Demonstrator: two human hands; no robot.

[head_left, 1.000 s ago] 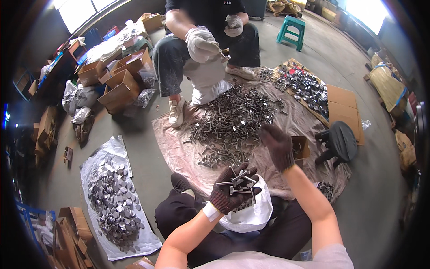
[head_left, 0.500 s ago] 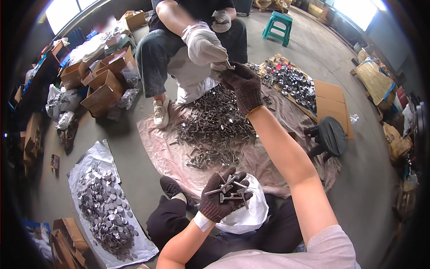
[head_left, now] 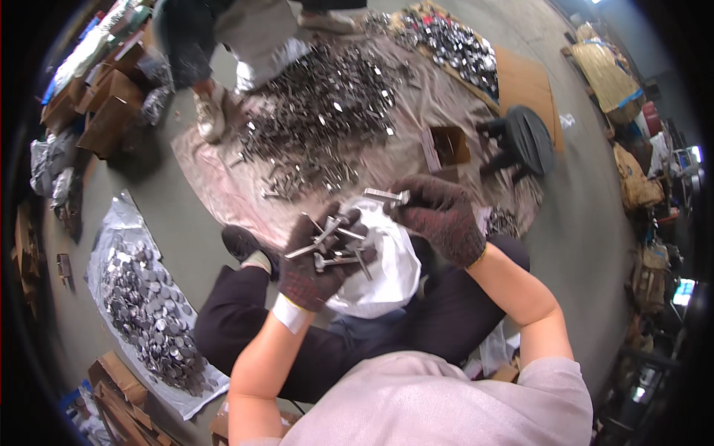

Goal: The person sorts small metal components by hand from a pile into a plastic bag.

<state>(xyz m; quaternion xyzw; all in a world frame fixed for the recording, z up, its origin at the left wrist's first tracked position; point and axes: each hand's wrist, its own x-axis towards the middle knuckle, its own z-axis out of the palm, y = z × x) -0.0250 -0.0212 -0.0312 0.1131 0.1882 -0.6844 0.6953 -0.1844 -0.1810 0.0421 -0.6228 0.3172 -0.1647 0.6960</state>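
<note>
From my remote station: left hand (head_left: 306, 279), dark-gloved, has fingers half-curled around several metal bolts (head_left: 327, 236), crossing at odd angles over the palm. Right hand (head_left: 445, 215), gloved likewise: thumb and fingertips nearly closed, pinching a single bolt (head_left: 385, 196) beside that handful. I see a white bag (head_left: 393, 271) just below both hands, at the lap. Ahead, a bolt heap (head_left: 320, 111) covers part of a stained cloth (head_left: 204, 175); an open carton (head_left: 451, 146) and dark stool (head_left: 531, 143) stand right. Grey discs (head_left: 149, 308) lie on pale sheeting (head_left: 120, 215), floor left.
</note>
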